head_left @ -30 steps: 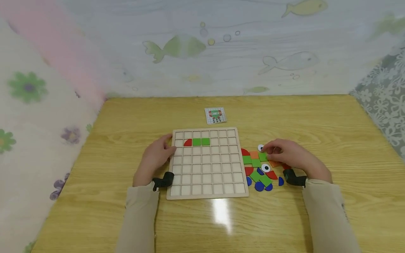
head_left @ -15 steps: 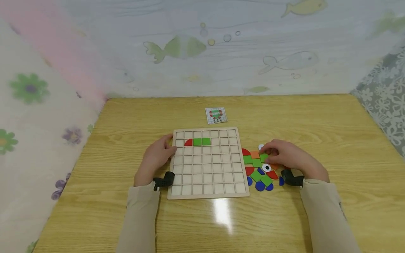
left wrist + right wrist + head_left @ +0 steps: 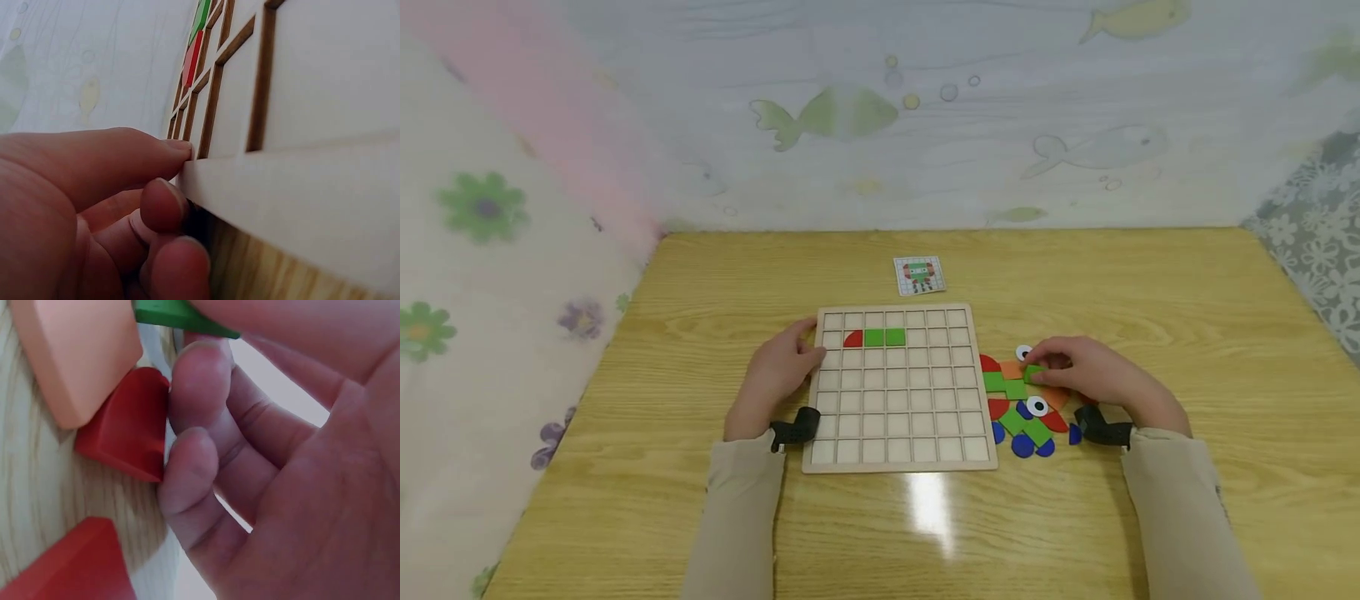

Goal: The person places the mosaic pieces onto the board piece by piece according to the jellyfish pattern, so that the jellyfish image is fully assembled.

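A person's right hand pinches a green tile between thumb and fingertips, just off the right side of a wooden board. The tile sits at the very tips, on the side of the hand that faces the board, and the right wrist view catches its edge beneath the thumb, the other fingers curled below; whether it is clear of the pieces around it cannot be told. An eye disc lies just beyond the fingertips, partly hidden by them, while an orange square rests between tile and board. A 2nd eye disc lies on the near side of the tile. Close by the curled fingers are a red wedge and, against it, an orange piece.

The left hand clasps the board's left rim with thumb and fingers, well apart from the tile. On the 7-by-7 grid, 1 red quarter-round and 2 green squares sit side by side in the 2nd row from the far edge. Along the board's right side, loose pieces cluster, a blue disc among those nearest the person. Beyond the board, a card printed with a red and green figure lies on a wood-grain table, before a wall painted with fish
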Motion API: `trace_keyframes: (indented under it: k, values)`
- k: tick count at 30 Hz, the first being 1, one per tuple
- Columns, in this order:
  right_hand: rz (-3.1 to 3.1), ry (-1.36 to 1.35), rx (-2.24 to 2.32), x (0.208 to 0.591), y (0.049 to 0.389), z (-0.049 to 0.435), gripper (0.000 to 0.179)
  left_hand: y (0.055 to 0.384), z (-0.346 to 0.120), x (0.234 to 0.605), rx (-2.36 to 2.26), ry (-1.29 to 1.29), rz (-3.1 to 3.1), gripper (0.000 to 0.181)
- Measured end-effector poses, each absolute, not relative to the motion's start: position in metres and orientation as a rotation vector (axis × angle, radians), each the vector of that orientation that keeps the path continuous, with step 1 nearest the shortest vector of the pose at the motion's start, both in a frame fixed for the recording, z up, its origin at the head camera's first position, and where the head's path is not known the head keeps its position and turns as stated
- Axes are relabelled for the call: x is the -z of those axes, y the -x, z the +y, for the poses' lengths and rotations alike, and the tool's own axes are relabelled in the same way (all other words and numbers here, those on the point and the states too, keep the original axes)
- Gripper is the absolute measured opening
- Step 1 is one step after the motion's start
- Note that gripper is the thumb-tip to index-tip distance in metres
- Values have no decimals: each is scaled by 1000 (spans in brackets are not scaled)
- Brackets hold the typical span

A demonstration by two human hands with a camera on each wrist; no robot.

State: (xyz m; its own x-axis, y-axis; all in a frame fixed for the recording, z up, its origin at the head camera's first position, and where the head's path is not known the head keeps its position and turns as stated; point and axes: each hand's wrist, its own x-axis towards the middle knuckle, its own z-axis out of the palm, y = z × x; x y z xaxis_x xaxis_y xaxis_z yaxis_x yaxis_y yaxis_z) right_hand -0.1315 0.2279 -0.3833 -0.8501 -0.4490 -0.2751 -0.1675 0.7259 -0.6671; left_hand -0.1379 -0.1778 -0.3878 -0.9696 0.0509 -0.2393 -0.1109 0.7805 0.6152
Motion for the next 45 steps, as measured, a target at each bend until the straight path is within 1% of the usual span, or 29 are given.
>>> trace_keyframes:
  k: [4, 9, 17, 21, 28, 38, 45]
  values:
    - [2519, 450, 922, 385, 130, 230, 30, 137, -178, 389, -973, 46, 2730, 55]
    - [2518, 422, 963, 386, 133, 227, 31, 137, -178, 388, -968, 30, 2739, 55]
    - [2496, 396, 1005, 382, 135, 215, 33, 139, -179, 391, -946, 22, 2760, 55]
    - [2521, 434, 1026, 377, 140, 206, 35, 139, -179, 392, -957, 28, 2764, 55]
    - [2560, 450, 989, 372, 150, 190, 34, 138, -178, 391, -981, 41, 2739, 55]
    - [2487, 409, 1150, 373, 160, 163, 30, 140, -179, 393, -927, 14, 2772, 54]
    - [2419, 338, 1252, 375, 165, 143, 30, 140, -178, 394, -913, 50, 2767, 54]
